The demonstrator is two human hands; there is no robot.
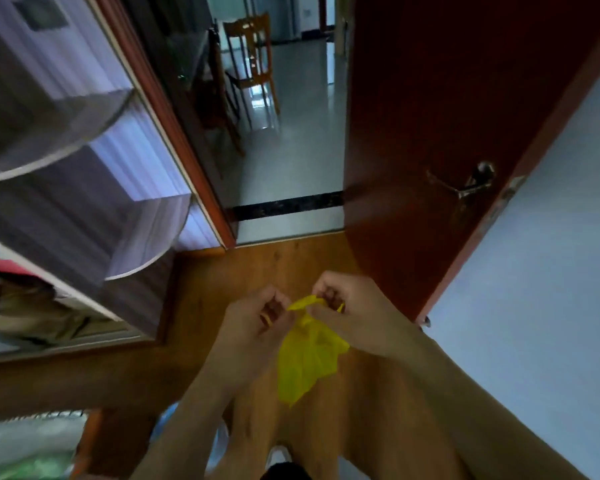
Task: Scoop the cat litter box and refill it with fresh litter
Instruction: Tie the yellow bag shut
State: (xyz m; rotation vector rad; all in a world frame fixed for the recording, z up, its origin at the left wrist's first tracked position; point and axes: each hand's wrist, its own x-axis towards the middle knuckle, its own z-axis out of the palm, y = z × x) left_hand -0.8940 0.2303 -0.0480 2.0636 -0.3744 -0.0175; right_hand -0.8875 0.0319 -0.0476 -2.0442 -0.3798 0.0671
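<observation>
Each grip is closed on the top of a yellow plastic bag (307, 355): the left hand (257, 320) pinches one gathered ear of the bag's mouth with curled fingers, and the right hand (350, 306) pinches the other ear, the two hands close together with a twisted bit of yellow film between them (it reads as a knot being made or undone, though blur keeps me from telling which). The bag hangs straight down from that pinch, its long axis running from the hands toward the person's feet, its pointed lower end free in the air above the wooden floor (201, 306) and touching nothing. So the thing lies below and between both hands, about equally near to each; neither hand has the better reach, and any tightening or opening of the mouth would, I judge, depend on the two pulling apart sideways while the body of the bag dangles. Both forearms come up from the bottom edge of the view and converge, wrists bent inward, knuckles facing away from the camera. The litter box itself is not visible here; ahead stand an open red door (430, 116) and a doorway to a tiled room.
</observation>
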